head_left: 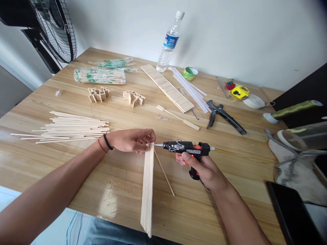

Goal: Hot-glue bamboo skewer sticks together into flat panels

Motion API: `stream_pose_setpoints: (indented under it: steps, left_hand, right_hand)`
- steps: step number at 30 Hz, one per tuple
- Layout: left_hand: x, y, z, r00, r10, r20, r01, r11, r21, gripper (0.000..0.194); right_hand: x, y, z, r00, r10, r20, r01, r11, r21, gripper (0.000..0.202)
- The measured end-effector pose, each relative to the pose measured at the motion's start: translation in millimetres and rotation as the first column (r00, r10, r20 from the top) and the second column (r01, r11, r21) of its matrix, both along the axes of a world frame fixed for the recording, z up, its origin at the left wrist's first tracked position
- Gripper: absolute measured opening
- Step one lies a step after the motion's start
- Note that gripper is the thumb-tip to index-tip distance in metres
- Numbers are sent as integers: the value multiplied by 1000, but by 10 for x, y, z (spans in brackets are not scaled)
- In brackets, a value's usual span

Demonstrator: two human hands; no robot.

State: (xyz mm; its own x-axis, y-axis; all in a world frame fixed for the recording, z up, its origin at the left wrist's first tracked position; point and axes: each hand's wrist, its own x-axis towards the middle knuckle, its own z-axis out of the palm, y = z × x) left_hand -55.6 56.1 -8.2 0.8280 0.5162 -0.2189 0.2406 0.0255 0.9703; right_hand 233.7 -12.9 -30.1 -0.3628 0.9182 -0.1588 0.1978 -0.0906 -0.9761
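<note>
My left hand (131, 140) pinches the far end of a long panel of thin wooden sticks (147, 190), which reaches to the table's front edge. My right hand (201, 166) is wrapped round the handle of a black and orange glue gun (187, 147). The gun's nozzle points left and meets the panel's far end, close to my left fingertips. Just right of the panel, a single stick (165, 173) lies slanted on the table. A pile of loose sticks (74, 127) lies beyond my left forearm.
Behind my hands are two small stick pieces (99, 94), a flat stick panel (167, 87), a water bottle (168, 44), white glue sticks (190, 88) and a black cutter tool (224, 117). Wrapped stick bundles (99, 76) lie back left; a phone (293, 214) is front right.
</note>
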Motion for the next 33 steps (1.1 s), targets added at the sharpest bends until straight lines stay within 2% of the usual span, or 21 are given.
stream_pose_setpoints:
  steps: [7, 20, 26, 28, 30, 33]
  left_hand:
    - [-4, 3, -17, 1000, 4, 1, -4, 1000, -1, 22]
    - [-10, 5, -21, 1000, -2, -12, 2, 1000, -9, 22]
    - [-18, 14, -42, 1000, -5, 11, 6, 1000, -24, 22]
    - [-21, 16, -51, 1000, 0, 15, 1, 1000, -24, 22]
    - [-21, 18, -62, 1000, 1, 22, 0, 1000, -31, 23]
    - [-24, 30, -82, 999, -3, 35, 4, 999, -33, 25]
  right_hand:
    - [-27, 7, -3, 999, -23, -35, 23, 1000, -9, 53]
    - [2, 17, 6, 996, 58, -72, -59, 998, -12, 44]
    - [22, 30, 33, 996, 37, -78, -39, 999, -30, 43]
    - [59, 51, 50, 994, -16, -112, 11, 999, -39, 42]
    - [127, 92, 60, 985, -126, -117, 122, 992, -43, 44]
    - [264, 177, 63, 963, -267, 32, 264, 962, 72, 50]
